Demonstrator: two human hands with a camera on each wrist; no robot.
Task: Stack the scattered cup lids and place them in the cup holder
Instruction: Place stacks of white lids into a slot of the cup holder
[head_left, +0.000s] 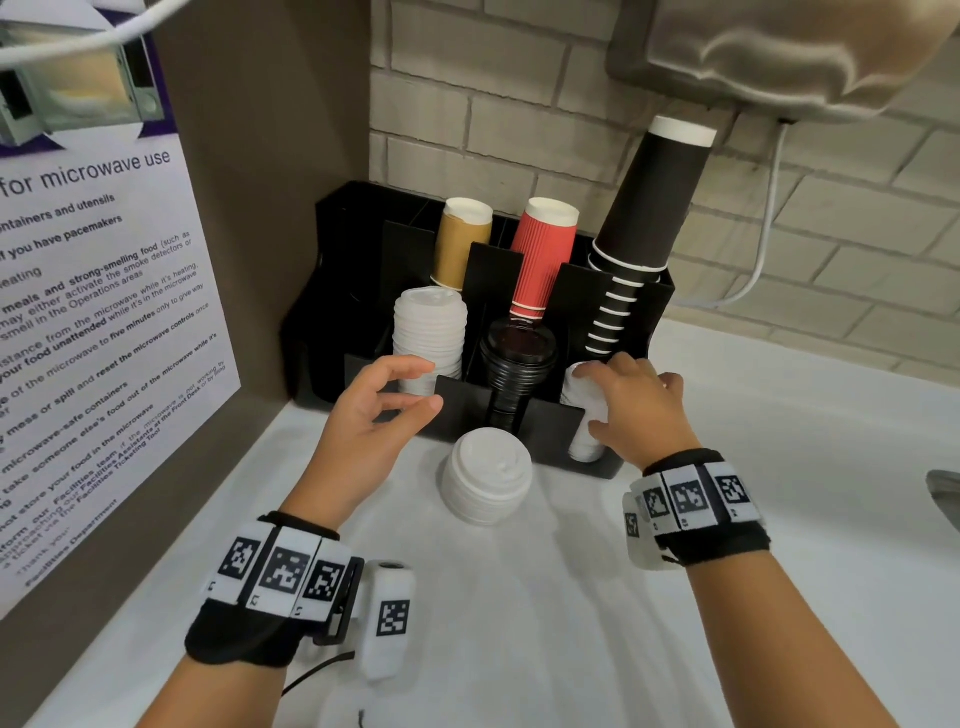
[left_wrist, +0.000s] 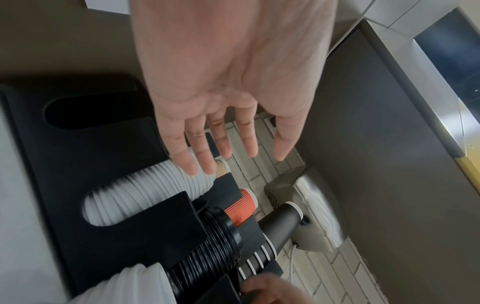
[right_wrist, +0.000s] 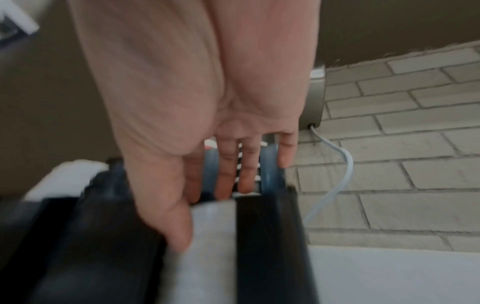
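Observation:
A black cup holder (head_left: 332, 291) stands at the back of the white counter. Its front left slot holds a tall white lid stack (head_left: 428, 332) and its middle slot a black lid stack (head_left: 517, 358). My right hand (head_left: 592, 400) grips a shorter white lid stack (head_left: 584, 449) in the front right slot, fingers over its top and thumb against its front. My left hand (head_left: 426, 384) hovers open beside the tall white stack (left_wrist: 145, 195), holding nothing. Another stack of white lids (head_left: 485, 483) sits on the counter just before the holder. The right wrist view is blurred.
Brown cups (head_left: 460, 241), red cups (head_left: 543, 254) and a tall leaning stack of black cups (head_left: 644, 218) fill the rear slots. A microwave notice (head_left: 93, 338) covers the left wall. A wall dispenser (head_left: 779, 57) with a cable hangs overhead, and a sink edge (head_left: 943, 488) shows at right.

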